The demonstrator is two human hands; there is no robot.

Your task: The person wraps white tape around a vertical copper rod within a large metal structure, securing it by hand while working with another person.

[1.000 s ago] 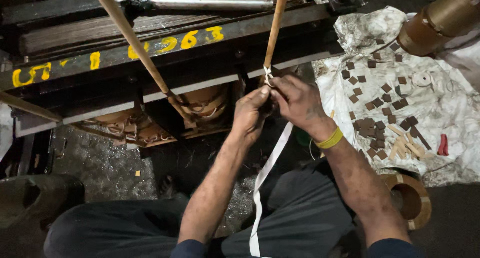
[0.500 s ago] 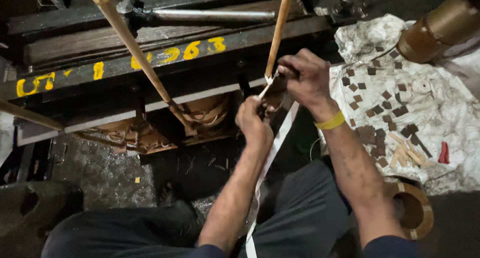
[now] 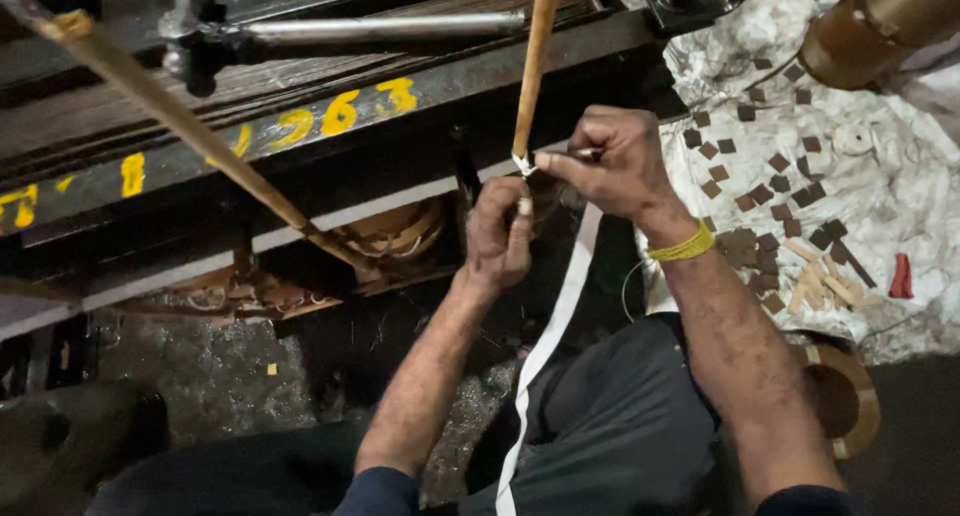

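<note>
— Leaning in from the far left, what is that long tan rod [image 3: 190,126] doing?

— It is slanting down under the dark machine beam [image 3: 300,141]; I am not touching it. My left hand [image 3: 502,238] is working just right of it, closed in a fist below the knot, fingers curled; I cannot tell exactly what it is pinching there.

— And the white tape [image 3: 555,321]?

— It is hanging from the knot at the bottom of the upright tan strip [image 3: 535,56] and trailing down across my lap. It is looking thin, limp and light, so I judge it is best taken close to the knot, where it cannot twist.

— Your other hand?

— My right hand [image 3: 610,166], the one with the yellow wristband [image 3: 685,244], is gripping the tape end beside the knot, pinched tight and pulling sideways. The strip is looking stiffer, springy perhaps.

— Further right?

— A crumpled white sheet [image 3: 900,176] is lying there, carrying small brown squares [image 3: 745,241], with a brown roll [image 3: 880,21] sitting at the top corner.
</note>
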